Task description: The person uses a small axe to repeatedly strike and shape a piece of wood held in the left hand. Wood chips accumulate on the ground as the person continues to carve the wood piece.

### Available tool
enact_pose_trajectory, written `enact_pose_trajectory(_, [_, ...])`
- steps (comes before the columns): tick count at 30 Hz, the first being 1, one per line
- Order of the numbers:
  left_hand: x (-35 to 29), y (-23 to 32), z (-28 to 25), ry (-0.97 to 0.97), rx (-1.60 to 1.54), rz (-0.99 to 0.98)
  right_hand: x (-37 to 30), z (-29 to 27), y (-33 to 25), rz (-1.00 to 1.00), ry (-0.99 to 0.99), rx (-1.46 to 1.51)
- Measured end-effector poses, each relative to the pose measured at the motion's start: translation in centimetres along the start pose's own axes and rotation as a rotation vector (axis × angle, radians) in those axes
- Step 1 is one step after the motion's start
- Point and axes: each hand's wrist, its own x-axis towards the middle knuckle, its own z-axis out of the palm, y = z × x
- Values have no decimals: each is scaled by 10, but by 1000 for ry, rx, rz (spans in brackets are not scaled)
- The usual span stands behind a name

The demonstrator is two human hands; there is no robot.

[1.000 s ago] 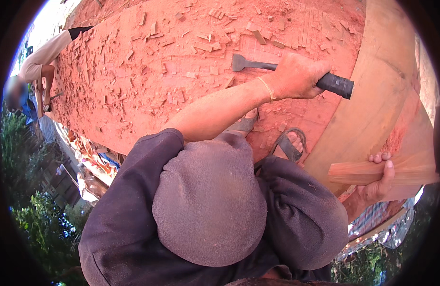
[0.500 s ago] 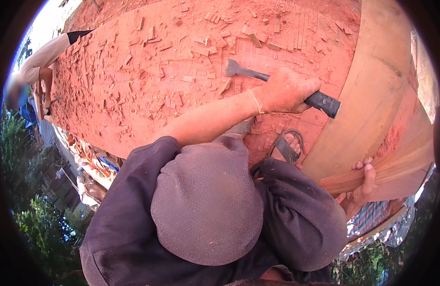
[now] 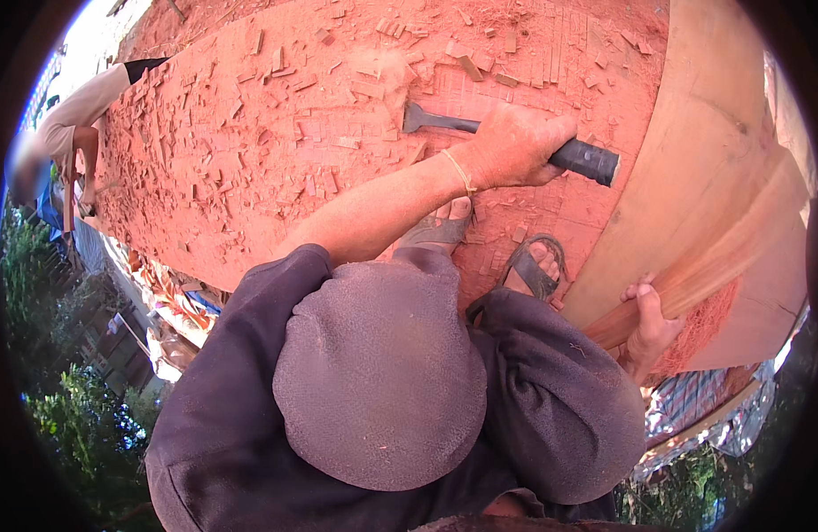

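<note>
My left hand (image 3: 524,146) is wrapped round the black handle of a chisel (image 3: 444,122). Its wide blade points left and meets the reddish wood (image 3: 276,168), amid cut chips. At the lower right, my right hand (image 3: 653,328) grips the near end of a long, club-like wooden piece (image 3: 724,257). That piece slants up and away to the right, apart from the chisel, and passes over a pale, smooth wooden surface (image 3: 684,168).
Loose wood chips (image 3: 223,115) lie scattered over the reddish wood. My sandalled feet (image 3: 537,270) stand on it, close below the chisel. At the far left another person (image 3: 81,115) bends over the wood's edge. Striped sheeting (image 3: 692,408) lies at the lower right.
The chisel has shifted slightly left and up with my left hand. My right hand has moved up and left, and the wooden piece's far end has swung upward.
</note>
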Motion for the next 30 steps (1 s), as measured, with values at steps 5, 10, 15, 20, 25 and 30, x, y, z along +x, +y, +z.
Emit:
enact_pose_trajectory(5, [-4, 16, 1, -45, -34, 59, 27, -56, -26, -133, 156, 362])
enact_pose_trajectory(10, [1, 13, 4, 99, -69, -34, 17, -34, -44, -115, 126, 364])
enact_pose_trajectory(15, [4, 7, -6, 84, -111, -43, -16, 43, 6, -36, -92, -307])
enact_pose_trajectory(20, [-8, 7, -17, 40, -54, 6, -9, 38, -12, -34, -81, -128])
enact_pose_trajectory(25, [-16, 9, -9, -76, -22, -6, 10, 34, -54, -234, 143, 525])
enact_pose_trajectory(30, [-7, 9, -9, -9, 17, -18, -12, 59, -7, -71, -145, -311])
